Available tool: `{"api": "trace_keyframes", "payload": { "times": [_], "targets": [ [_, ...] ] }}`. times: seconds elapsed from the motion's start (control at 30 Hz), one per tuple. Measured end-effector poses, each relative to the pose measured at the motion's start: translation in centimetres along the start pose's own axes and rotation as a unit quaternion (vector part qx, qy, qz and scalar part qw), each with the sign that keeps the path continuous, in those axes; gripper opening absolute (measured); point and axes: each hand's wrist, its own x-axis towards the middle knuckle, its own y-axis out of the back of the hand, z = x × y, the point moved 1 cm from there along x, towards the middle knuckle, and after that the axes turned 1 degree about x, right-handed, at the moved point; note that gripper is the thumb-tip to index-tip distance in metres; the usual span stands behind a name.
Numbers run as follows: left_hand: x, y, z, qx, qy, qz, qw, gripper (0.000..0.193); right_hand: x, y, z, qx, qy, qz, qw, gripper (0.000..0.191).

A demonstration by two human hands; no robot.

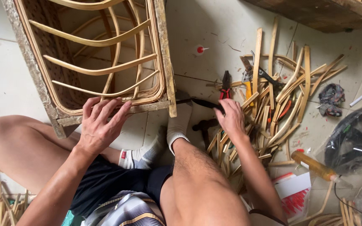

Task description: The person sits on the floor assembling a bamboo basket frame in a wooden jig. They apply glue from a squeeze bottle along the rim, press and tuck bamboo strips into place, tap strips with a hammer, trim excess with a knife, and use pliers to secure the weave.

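1. My left hand (100, 125) lies flat with the fingers spread, palm down on the lower edge of the rattan frame (97, 62), which fills the view from about nine to twelve o'clock.
2. The frame is a boxy piece of bent cane with curved slats across its open middle; its near rail touches my fingertips and rests close to my left knee.
3. My right hand (232, 119) reaches out toward three o'clock from the frame, fingers loosely curled down over the near edge of the pile of cane strips (273, 100). I cannot tell whether it pinches a strip or only touches the heap.
4. Red-handled pliers (225, 86) lie just above my right hand, at its twelve o'clock, on the tiled floor (214, 33).
5. A dark hammer (204, 125) sits just left of my right wrist, beside my white sock (179, 125).
6. A small white bottle with a red cap (200, 50) stands apart at the pile's ten o'clock.
7. An amber bottle (315, 166) lies at five o'clock from the pile, near a clear plastic bag (352, 142).
8. A crumpled dark rag (331, 99) lies at the pile's three o'clock.
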Motion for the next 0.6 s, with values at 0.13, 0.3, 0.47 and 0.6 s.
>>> {"api": "trace_keyframes", "payload": {
  "times": [0.13, 0.3, 0.47, 0.6],
  "targets": [
    [0.3, 0.0, 0.4, -0.009, 0.002, 0.013, 1.000, 0.057, -3.0, -2.4, 1.5, -0.023, -0.043, -0.018, 0.999, 0.045],
    [0.7, -0.5, 0.2, -0.040, 0.024, 0.035, 0.998, 0.056, -3.2, -2.1, 2.6, 0.003, -0.070, 0.013, 0.997, 0.028],
    [0.7, -1.0, -0.1, -0.045, 0.042, 0.037, 0.997, 0.056, -3.8, 2.1, -0.6, 0.141, -0.188, 0.049, 0.971, 0.022],
    [2.3, -1.7, 0.8, -0.055, 0.071, 0.060, 0.994, 0.054, -2.8, 5.2, -8.0, 0.326, -0.139, 0.092, 0.931, 0.057]
  ]
}}
